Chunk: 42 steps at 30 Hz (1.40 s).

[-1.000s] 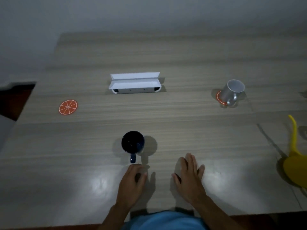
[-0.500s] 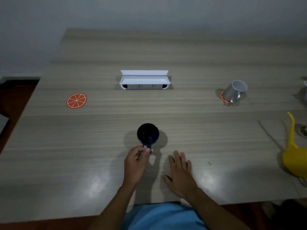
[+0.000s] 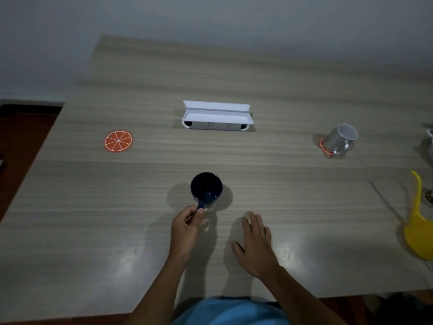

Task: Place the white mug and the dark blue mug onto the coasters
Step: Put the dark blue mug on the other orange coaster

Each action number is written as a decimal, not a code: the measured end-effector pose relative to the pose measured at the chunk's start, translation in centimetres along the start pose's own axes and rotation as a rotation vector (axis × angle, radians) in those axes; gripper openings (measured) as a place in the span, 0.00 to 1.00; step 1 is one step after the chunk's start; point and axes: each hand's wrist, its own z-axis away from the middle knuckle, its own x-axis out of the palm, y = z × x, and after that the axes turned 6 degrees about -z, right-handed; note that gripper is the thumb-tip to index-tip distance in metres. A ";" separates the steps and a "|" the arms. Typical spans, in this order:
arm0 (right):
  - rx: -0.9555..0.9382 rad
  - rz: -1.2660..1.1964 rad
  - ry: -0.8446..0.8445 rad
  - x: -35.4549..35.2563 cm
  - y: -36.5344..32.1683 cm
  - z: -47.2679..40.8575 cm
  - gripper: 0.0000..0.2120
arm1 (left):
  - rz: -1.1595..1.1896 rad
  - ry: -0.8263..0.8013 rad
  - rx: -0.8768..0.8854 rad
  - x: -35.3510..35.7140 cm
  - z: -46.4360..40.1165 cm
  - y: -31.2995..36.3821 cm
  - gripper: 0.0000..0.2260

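Observation:
The dark blue mug [image 3: 206, 186] stands upright on the table in front of me, handle toward me. My left hand [image 3: 186, 227] pinches that handle between thumb and fingers. My right hand [image 3: 255, 240] lies flat and open on the table to the right of it, holding nothing. An orange-slice coaster [image 3: 118, 141] lies bare at the left. The white mug [image 3: 339, 138] stands at the right on a second orange coaster [image 3: 324, 148], of which only an edge shows.
A white open socket box [image 3: 216, 119] sits in the wooden table [image 3: 269, 179] beyond the blue mug. A yellow plastic object [image 3: 419, 228] lies at the right edge, with partly cut-off items behind it. The table's left edge drops to dark floor.
My left hand reached forward from the table and closed on the blue mug's handle. My right hand stayed flat. The view shifted, so everything sits further right in the frame.

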 end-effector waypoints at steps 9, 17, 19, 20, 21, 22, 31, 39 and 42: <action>-0.155 0.045 0.004 0.8 -9.1 -8.1 0.41 | 0.087 0.226 0.021 -9.8 -5.7 3.0 0.10; -0.220 0.120 -0.040 2.7 -15.0 -14.6 0.43 | 0.122 0.436 0.043 -17.5 -14.7 6.5 0.10; -0.227 0.140 -0.014 3.2 -14.6 -14.4 0.42 | 0.116 0.461 0.052 -18.5 -16.5 7.0 0.10; -0.227 0.144 0.007 3.4 -14.5 -14.4 0.42 | 0.115 0.471 0.058 -18.8 -17.4 7.4 0.11; -0.227 0.149 0.028 3.5 -14.5 -14.4 0.42 | 0.119 0.479 0.061 -19.1 -18.2 7.6 0.11; -0.225 0.155 0.043 3.6 -14.5 -14.4 0.42 | 0.123 0.484 0.060 -19.3 -19.0 7.8 0.11; -0.220 0.173 0.056 3.9 -14.4 -14.7 0.42 | 0.095 0.491 -0.002 -18.9 -22.4 6.2 0.12; -0.210 0.183 0.042 3.9 -14.4 -14.7 0.41 | 0.069 0.504 -0.013 -18.4 -22.6 5.6 0.10; -0.211 0.179 0.040 3.9 -14.3 -14.6 0.41 | 0.079 0.506 -0.012 -18.5 -22.6 5.7 0.10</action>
